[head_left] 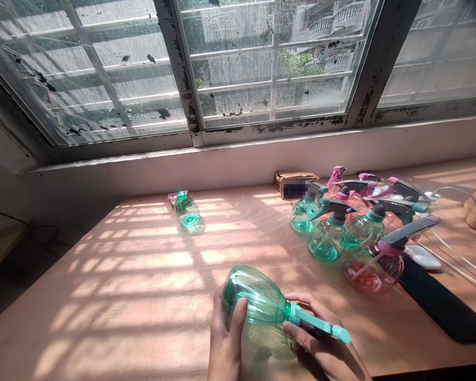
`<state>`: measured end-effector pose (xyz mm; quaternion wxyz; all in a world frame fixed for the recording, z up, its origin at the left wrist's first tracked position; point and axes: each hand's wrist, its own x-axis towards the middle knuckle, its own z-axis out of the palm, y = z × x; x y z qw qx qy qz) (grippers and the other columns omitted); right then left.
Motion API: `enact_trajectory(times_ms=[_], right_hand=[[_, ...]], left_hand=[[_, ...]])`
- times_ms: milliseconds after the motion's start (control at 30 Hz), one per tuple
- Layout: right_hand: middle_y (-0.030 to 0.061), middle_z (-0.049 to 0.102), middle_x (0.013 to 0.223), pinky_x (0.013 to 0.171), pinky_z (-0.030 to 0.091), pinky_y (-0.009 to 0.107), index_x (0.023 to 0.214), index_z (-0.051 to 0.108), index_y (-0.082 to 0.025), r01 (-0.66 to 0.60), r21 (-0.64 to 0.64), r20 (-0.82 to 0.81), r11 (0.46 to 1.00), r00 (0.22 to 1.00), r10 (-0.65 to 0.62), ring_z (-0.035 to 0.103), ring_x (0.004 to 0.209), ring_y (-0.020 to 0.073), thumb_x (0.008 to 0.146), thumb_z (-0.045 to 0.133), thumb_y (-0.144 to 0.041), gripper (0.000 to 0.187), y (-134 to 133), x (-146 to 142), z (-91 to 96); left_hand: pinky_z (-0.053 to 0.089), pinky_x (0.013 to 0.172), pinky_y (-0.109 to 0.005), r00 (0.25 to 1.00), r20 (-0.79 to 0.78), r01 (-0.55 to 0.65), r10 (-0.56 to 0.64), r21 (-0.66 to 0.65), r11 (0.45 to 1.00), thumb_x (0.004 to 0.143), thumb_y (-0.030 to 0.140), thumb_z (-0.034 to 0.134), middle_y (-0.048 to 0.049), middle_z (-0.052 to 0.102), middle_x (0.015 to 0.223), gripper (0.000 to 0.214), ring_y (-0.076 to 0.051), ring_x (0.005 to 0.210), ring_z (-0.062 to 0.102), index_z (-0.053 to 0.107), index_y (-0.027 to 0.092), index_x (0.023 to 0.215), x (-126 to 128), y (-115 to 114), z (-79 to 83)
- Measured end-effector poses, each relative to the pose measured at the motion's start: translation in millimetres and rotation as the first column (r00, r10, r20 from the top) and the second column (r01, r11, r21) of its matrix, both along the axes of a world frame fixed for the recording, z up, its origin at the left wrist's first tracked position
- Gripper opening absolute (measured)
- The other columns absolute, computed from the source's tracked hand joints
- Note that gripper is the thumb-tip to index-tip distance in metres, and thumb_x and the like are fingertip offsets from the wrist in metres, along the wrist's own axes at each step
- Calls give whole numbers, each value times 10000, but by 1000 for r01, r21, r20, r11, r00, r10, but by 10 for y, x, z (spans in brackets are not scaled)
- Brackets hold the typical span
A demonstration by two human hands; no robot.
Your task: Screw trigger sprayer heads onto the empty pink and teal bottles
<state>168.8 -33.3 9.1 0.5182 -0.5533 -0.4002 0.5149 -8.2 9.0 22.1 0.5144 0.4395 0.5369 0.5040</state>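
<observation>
A clear green spray bottle [257,296] lies on its side in the air above the front of the table, its base to the left and its teal spray head [321,324] to the right. My left hand [230,328] is closed around the base end, thumb on the near side. With fingers and thumb at the neck, my right hand [317,333] grips the spray head. Part of the trigger is hidden by that hand. Farther back on the left, a green bottle [187,210] without a spray head stands by itself.
Several green and pink spray bottles [327,238] crowd the table's right side. Near them lie a black phone-like slab [448,301], a white mouse-like object [423,257] and white cables [460,259]. A small cardboard box [295,182] sits by the wall under the barred window.
</observation>
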Motion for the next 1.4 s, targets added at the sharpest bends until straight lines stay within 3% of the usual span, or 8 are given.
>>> enact_trajectory(times_ms=[300, 533, 933, 1100, 1233, 1400], right_hand=[[-12, 764, 812, 587, 448, 262, 1078, 788, -279, -1, -21, -31, 1000, 1000, 0, 604, 649, 174, 804, 845, -556, 394, 11, -11, 6], [25, 825, 930, 658, 513, 290, 1107, 783, -282, -32, 0, 63, 1000, 998, 31, 700, 744, 222, 837, 823, -466, 330, 29, 37, -8], [27, 832, 937, 745, 535, 302, 1122, 762, -267, -41, -8, 82, 999, 996, 41, 718, 837, 245, 845, 816, -441, 332, 21, 45, -26], [3, 807, 871, 672, 513, 276, 1131, 755, -287, -80, -13, 83, 997, 993, 81, 687, 759, 215, 875, 794, -453, 307, 28, 66, -67], [20, 814, 964, 581, 484, 267, 1177, 736, -298, -97, -15, 55, 995, 994, 98, 675, 705, 200, 901, 768, -513, 352, 16, 67, -74], [36, 821, 1025, 561, 473, 262, 1150, 754, -297, -45, 2, 27, 999, 999, 45, 711, 782, 228, 871, 797, -532, 367, -14, 41, -48]], left_hand=[[466, 1109, -398, 1000, -8, -2, 2, -5, 1000, 908, 636, 687, -60, 758, 1286, 586, -336, 1277, 664, 624, 270, 1360, -2, 5, 4], [461, 1133, -406, 1000, -10, -13, 13, 1, 1000, 905, 629, 693, -59, 755, 1305, 587, -338, 1308, 649, 627, 275, 1368, -1, 4, -13], [483, 1117, -398, 1000, -4, -15, 16, 13, 1000, 908, 615, 702, -58, 770, 1273, 598, -334, 1281, 672, 623, 275, 1394, 3, 2, -8], [477, 1121, -400, 1000, 12, -24, 24, 8, 1000, 905, 605, 715, -51, 773, 1269, 572, -336, 1278, 670, 636, 279, 1368, 6, -3, 0], [461, 1129, -402, 1000, 17, -7, 7, 0, 1000, 915, 617, 695, -53, 766, 1284, 580, -335, 1289, 662, 618, 276, 1378, 6, -4, -1], [446, 1141, -413, 1000, 26, -11, 11, 5, 1000, 917, 635, 681, -58, 762, 1295, 599, -340, 1299, 654, 610, 275, 1390, 14, -1, -4]])
